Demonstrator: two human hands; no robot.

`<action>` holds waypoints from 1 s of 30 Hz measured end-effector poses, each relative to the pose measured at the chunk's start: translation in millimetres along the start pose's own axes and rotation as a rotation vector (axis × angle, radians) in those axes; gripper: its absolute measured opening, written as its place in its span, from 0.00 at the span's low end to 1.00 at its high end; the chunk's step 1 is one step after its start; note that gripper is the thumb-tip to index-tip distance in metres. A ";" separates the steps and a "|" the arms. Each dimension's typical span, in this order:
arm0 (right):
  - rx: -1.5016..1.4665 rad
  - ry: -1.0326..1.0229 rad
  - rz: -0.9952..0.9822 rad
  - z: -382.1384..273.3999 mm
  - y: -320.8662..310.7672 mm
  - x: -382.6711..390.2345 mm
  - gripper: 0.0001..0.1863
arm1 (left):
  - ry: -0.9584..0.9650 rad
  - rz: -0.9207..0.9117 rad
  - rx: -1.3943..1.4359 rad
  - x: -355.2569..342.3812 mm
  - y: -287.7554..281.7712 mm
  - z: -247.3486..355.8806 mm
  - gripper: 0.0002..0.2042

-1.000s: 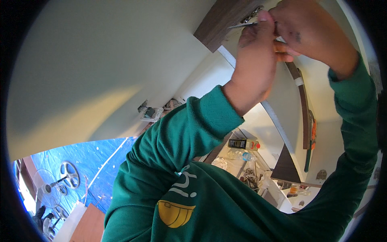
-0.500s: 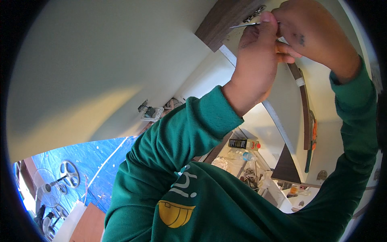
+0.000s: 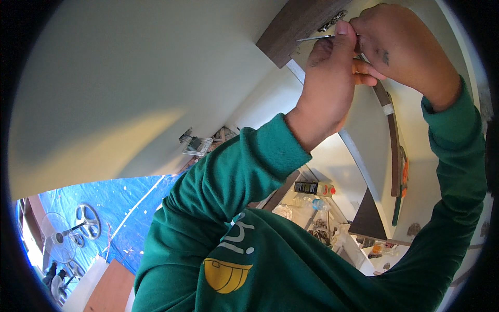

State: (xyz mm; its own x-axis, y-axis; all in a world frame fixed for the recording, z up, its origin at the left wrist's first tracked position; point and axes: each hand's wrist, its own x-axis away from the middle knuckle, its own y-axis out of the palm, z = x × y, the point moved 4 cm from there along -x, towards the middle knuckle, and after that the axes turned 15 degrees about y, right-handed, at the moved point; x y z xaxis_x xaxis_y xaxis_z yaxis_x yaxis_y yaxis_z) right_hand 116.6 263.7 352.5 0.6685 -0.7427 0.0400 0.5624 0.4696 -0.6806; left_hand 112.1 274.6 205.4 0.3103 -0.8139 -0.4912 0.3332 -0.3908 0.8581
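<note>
High up at the right, my left hand (image 3: pixel 332 70) is closed, thumb on top, pinching a thin metal rod (image 3: pixel 314 38). The rod's pointed end sticks out leftward beside a dark wood-grain panel (image 3: pixel 288 34); its other end runs toward my right hand (image 3: pixel 403 49). That hand is bent at the wrist with its fingers curled against my left fingers, and what lies inside its grip is hidden. Just above my left thumb, a metal hinge (image 3: pixel 332 21) sits by the panel's edge.
A large pale panel (image 3: pixel 119 93) fills the left. Lower down are a blue sheet (image 3: pixel 135 208), a fan (image 3: pixel 60 236) and a handwheel (image 3: pixel 87 222). Below my arms stand a dark-labelled container with a red cap (image 3: pixel 314 188) and a plastic bottle (image 3: pixel 319 204). A dark strip (image 3: pixel 393 140) runs down the right.
The whole view has shifted slightly. My right hand and wrist have turned a little, while my left hand keeps its pinch on the thin metal rod.
</note>
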 end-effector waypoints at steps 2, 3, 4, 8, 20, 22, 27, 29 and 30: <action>-0.022 0.055 -0.038 4.6 -4.2 -1.8 0.12 | 0.006 0.031 0.015 -3.2 6.2 -0.3 0.25; -0.033 0.083 -0.058 7.0 -6.0 -2.7 0.11 | 0.009 0.046 0.022 -4.5 8.8 0.0 0.26; -0.066 0.048 -0.057 7.0 -6.3 -2.3 0.11 | -0.011 0.028 0.004 -3.8 9.9 -0.1 0.26; -0.122 -0.057 0.001 4.7 -1.6 -1.7 0.11 | -0.040 -0.029 -0.062 0.3 2.9 1.6 0.27; -0.071 0.006 -0.018 7.5 -1.9 -1.9 0.12 | -0.044 -0.067 -0.028 -2.7 2.0 -2.0 0.28; -0.062 0.008 -0.034 7.3 -2.3 -2.3 0.13 | -0.042 -0.069 -0.012 -2.8 2.0 -1.8 0.28; -0.094 0.019 -0.072 7.9 12.0 -5.6 0.13 | -0.056 -0.083 -0.046 1.3 -3.6 -3.6 0.29; -0.057 0.049 -0.056 12.3 4.7 -6.2 0.14 | -0.050 -0.094 -0.037 -3.9 0.8 -3.0 0.29; -0.039 0.064 -0.048 14.1 2.0 -6.6 0.14 | -0.047 -0.100 -0.032 -5.6 2.5 -2.6 0.29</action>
State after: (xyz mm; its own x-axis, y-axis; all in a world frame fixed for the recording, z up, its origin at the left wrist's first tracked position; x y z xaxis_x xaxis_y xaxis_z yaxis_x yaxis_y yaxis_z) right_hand 120.2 276.2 361.2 0.6082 -0.7934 0.0271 0.5727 0.4148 -0.7071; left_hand 113.6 279.3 209.9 0.2324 -0.7912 -0.5656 0.3887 -0.4576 0.7997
